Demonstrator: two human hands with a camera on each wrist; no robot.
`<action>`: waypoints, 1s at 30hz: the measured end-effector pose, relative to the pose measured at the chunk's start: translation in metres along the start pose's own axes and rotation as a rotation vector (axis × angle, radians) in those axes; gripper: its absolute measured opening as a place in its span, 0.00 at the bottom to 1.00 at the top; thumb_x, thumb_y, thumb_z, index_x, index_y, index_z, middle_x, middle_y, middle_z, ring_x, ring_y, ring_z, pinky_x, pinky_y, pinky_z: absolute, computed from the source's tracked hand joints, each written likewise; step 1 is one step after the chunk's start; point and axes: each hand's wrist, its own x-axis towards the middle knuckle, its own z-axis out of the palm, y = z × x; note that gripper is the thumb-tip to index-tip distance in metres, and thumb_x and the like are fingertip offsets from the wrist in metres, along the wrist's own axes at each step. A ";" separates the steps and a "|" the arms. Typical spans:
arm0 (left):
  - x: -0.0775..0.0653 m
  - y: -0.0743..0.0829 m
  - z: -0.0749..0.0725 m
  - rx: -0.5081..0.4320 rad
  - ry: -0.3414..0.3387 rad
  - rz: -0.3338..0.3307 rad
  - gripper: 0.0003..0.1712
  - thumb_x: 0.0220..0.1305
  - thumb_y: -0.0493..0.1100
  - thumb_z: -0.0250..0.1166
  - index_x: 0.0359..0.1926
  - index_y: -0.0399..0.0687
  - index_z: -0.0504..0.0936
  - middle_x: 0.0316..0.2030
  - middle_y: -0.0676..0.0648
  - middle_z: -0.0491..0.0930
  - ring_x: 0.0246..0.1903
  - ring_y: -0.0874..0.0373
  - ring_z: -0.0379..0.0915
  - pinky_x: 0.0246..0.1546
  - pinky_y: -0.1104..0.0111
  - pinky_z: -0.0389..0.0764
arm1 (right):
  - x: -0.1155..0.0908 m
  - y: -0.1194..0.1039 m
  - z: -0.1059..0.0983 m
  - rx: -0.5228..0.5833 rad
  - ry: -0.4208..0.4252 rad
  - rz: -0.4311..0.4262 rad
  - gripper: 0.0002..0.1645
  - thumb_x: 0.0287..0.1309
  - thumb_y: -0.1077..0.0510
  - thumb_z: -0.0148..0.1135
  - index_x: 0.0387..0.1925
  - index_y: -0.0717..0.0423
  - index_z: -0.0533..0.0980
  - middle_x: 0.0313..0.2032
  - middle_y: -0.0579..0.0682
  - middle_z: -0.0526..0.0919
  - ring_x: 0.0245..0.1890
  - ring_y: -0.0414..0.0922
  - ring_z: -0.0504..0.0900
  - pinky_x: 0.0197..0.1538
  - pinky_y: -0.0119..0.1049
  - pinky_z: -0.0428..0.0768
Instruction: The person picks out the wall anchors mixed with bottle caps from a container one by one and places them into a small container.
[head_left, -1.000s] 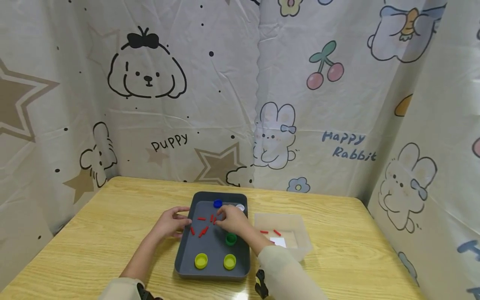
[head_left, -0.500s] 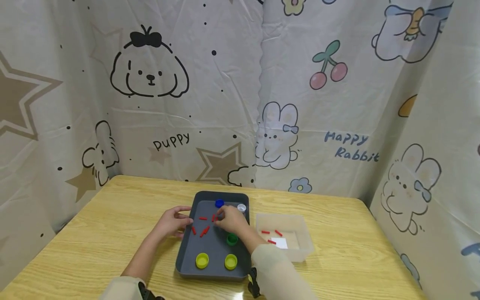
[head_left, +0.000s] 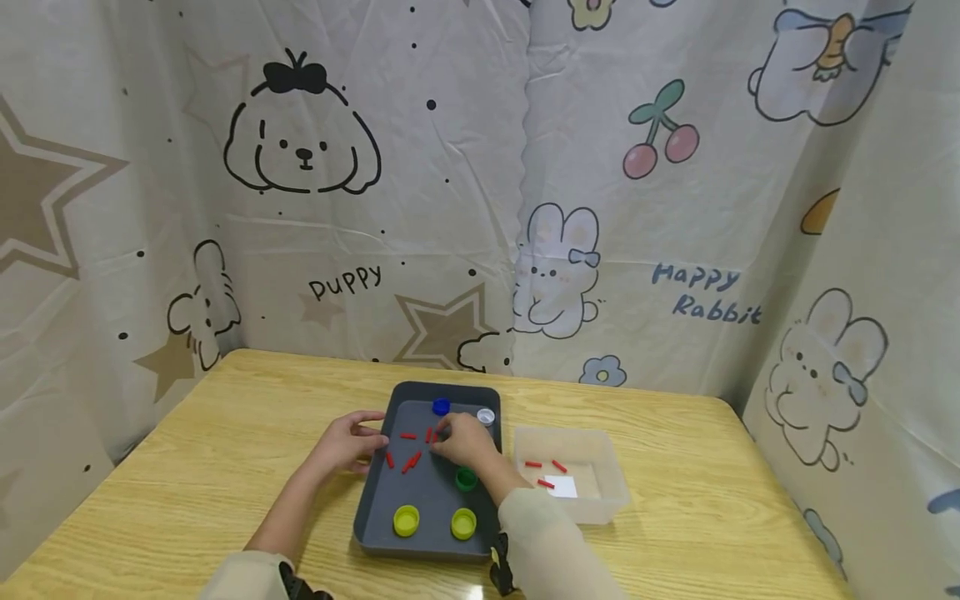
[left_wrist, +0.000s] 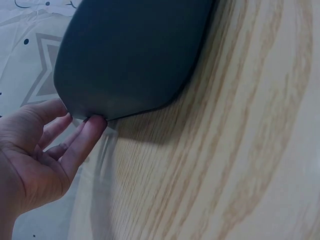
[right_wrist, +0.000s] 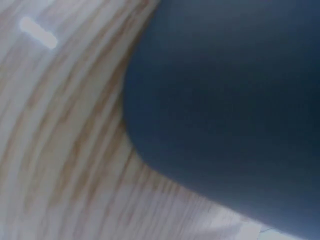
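Note:
My left hand (head_left: 348,444) grips the left rim of a dark grey tray (head_left: 420,542), in the head view. In the left wrist view, the left hand's fingers (left_wrist: 92,132) touch the tray's edge (left_wrist: 135,60). Over the upper middle of the tray, my right hand (head_left: 465,440) has its fingers bent. Between its fingertips lies a short red stick (head_left: 435,437); whether they pinch it is too small to tell. Several more red sticks (head_left: 410,463) lie to its left. Only the tray (right_wrist: 225,110) and the wooden table appear in the right wrist view, not the hand.
In the tray sit a blue cap (head_left: 441,406), a white cap (head_left: 486,417), a green cap (head_left: 467,478) and two yellow caps (head_left: 407,521). Right of it stands a translucent box (head_left: 611,492) with red sticks and a white paper square (head_left: 561,487). A printed curtain (head_left: 450,208) hangs behind the table.
My right forearm has swung slightly left, uncovering more of the white cap and a red stick in the box. Both hands stay at the same spots on the tray. The head view has shifted slightly.

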 end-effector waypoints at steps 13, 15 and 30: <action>0.002 0.001 0.001 0.010 0.000 -0.002 0.31 0.58 0.37 0.65 0.63 0.41 0.68 0.51 0.32 0.76 0.32 0.56 0.78 0.25 0.63 0.81 | -0.003 -0.006 -0.006 0.041 -0.010 0.021 0.12 0.49 0.54 0.69 0.36 0.54 0.81 0.34 0.48 0.83 0.29 0.41 0.77 0.34 0.35 0.75; 0.001 0.000 0.001 0.008 -0.004 -0.006 0.31 0.59 0.37 0.65 0.63 0.41 0.68 0.51 0.32 0.76 0.32 0.56 0.78 0.26 0.63 0.82 | -0.004 -0.008 -0.007 0.051 -0.011 0.015 0.13 0.49 0.54 0.69 0.36 0.54 0.81 0.36 0.48 0.83 0.31 0.42 0.77 0.35 0.36 0.76; 0.000 0.002 0.002 0.023 0.002 -0.013 0.31 0.58 0.37 0.65 0.63 0.41 0.68 0.51 0.32 0.76 0.34 0.55 0.78 0.26 0.63 0.82 | -0.013 -0.011 -0.024 0.090 0.020 -0.071 0.14 0.49 0.55 0.69 0.38 0.58 0.81 0.29 0.48 0.80 0.24 0.38 0.74 0.27 0.30 0.73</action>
